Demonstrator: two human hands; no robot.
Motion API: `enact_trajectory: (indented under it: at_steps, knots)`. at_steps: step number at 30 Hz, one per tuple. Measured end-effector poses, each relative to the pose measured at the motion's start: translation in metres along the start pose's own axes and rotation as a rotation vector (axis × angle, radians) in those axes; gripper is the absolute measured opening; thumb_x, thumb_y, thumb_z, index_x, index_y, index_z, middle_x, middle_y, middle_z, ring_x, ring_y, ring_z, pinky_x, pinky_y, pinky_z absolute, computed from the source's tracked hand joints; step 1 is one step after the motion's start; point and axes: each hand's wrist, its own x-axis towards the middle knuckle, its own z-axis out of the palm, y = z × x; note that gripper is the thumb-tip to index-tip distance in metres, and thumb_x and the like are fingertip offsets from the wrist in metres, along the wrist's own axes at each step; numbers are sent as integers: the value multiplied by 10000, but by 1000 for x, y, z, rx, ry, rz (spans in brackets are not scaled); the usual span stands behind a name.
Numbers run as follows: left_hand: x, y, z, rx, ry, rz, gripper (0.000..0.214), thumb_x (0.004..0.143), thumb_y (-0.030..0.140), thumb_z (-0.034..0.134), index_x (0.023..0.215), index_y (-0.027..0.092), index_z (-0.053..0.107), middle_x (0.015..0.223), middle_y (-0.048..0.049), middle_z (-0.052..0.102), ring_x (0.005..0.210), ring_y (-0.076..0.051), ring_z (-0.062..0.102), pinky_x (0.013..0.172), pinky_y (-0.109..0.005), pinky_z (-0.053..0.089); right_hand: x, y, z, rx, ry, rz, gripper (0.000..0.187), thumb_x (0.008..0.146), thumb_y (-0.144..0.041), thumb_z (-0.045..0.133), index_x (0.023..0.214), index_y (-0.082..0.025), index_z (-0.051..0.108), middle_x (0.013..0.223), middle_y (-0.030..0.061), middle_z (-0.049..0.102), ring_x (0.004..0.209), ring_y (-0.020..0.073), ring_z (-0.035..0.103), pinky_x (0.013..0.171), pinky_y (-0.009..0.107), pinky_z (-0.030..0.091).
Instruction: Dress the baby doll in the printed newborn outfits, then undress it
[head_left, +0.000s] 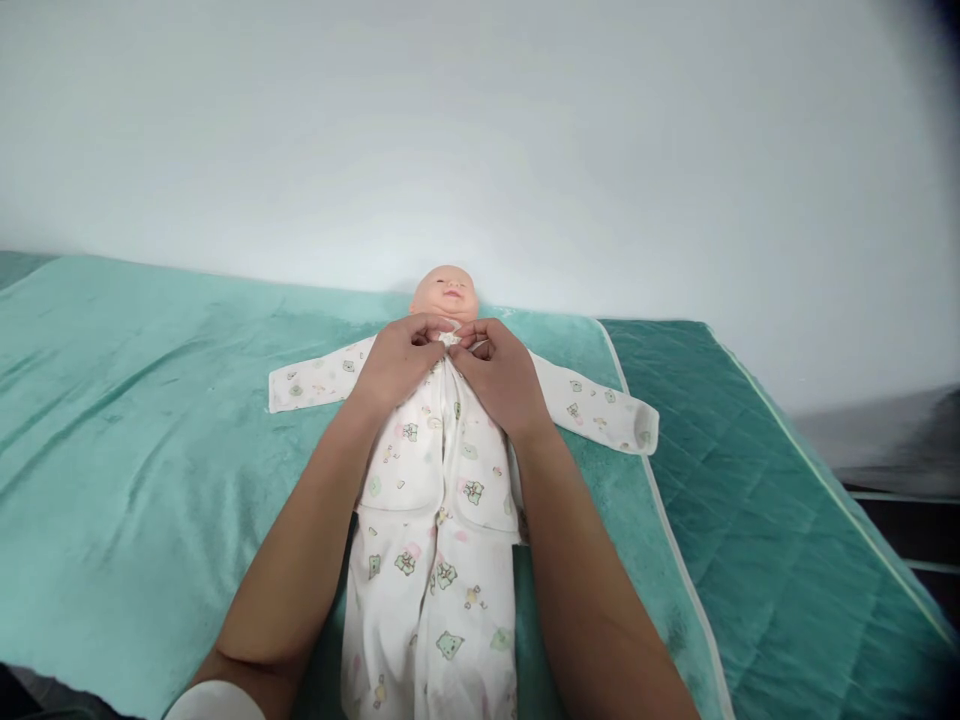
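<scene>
A baby doll (pixel 446 291) lies on its back, its bald head toward the wall. It wears a white baby jacket (pixel 405 450) printed with small green bears, with both sleeves spread out sideways. Below the jacket are matching printed trousers (pixel 469 620). At the neckline, my left hand (pixel 405 355) pinches the jacket's front edge between thumb and fingers. My right hand (pixel 495 370) pinches the other side of the same collar, close beside the left. Whatever fastening is between the fingertips is too small to make out. Both forearms pass over the doll's body.
A light green blanket (pixel 150 420) with a pale edge lies under the doll. To the right, a darker green quilted cover (pixel 735 500) reaches the bed's edge. A white wall (pixel 480 140) rises behind the doll's head. Dark slats (pixel 911 530) show at the far right.
</scene>
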Motion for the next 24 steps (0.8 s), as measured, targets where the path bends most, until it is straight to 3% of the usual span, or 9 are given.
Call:
enact_trajectory:
  at_steps: [6, 13, 19, 24]
  knots:
    - [-4, 3, -1, 212, 40, 116, 275, 869, 178, 548, 1017, 229, 774, 1040, -42, 680, 937, -175, 632, 933, -328, 491, -4, 0, 1, -72, 87, -129, 138, 840, -218, 541, 861, -226, 677, 930, 22, 669, 713, 157, 563, 759, 334, 466]
    - [-9, 2, 2, 283, 70, 176, 290, 917, 176, 497, 1022, 226, 763, 1061, -56, 655, 1020, -193, 634, 991, -343, 486, -6, 1, 0, -229, 111, -254, 293, 866, -150, 477, 823, -244, 751, 927, 50, 671, 886, 218, 632, 840, 384, 493]
    - [-17, -5, 6, 265, 156, 256, 262, 920, 175, 512, 1040, 204, 743, 1069, -65, 658, 994, -186, 640, 939, -332, 496, -19, 1, -4, -329, 28, -323, 353, 915, -165, 459, 999, -270, 786, 1040, 69, 640, 960, 242, 621, 861, 412, 495]
    - [-26, -13, 12, 363, 202, 363, 282, 943, 160, 458, 1015, 208, 726, 1050, -76, 655, 1031, -216, 610, 960, -378, 478, -31, 7, -5, -365, -5, -388, 390, 980, -232, 413, 1192, -282, 737, 1236, 83, 625, 1165, 268, 549, 1064, 474, 422]
